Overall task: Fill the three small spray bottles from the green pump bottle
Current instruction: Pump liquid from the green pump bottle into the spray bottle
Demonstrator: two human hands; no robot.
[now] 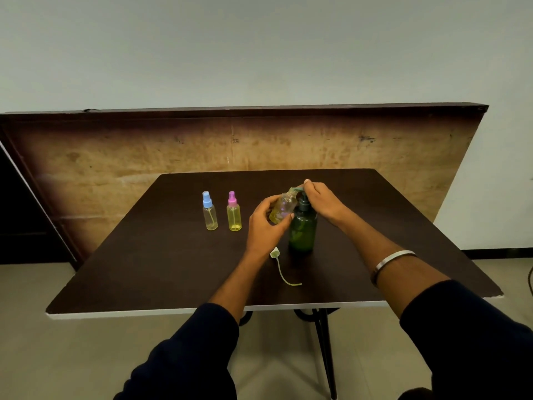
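Left hand (266,223) grips the third, uncapped spray bottle (284,208) at the green pump bottle (302,230), right hand (320,199) pressing its pump; two capped bottles (210,212) at nine o'clock seemingly filled.

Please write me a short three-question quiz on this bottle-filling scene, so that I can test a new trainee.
1. True or false: the left hand holds the open spray bottle tilted, its mouth at the spout of the green pump bottle.
2. Which capped bottle stands farther to the left in the picture: A) the pink-capped bottle or B) the blue-capped bottle?
3. Fill in: the loose sprayer cap with its tube lies on the ______, in front of the green pump bottle.

Key: 1 true; 2 B; 3 table. The right hand rests on the pump head.
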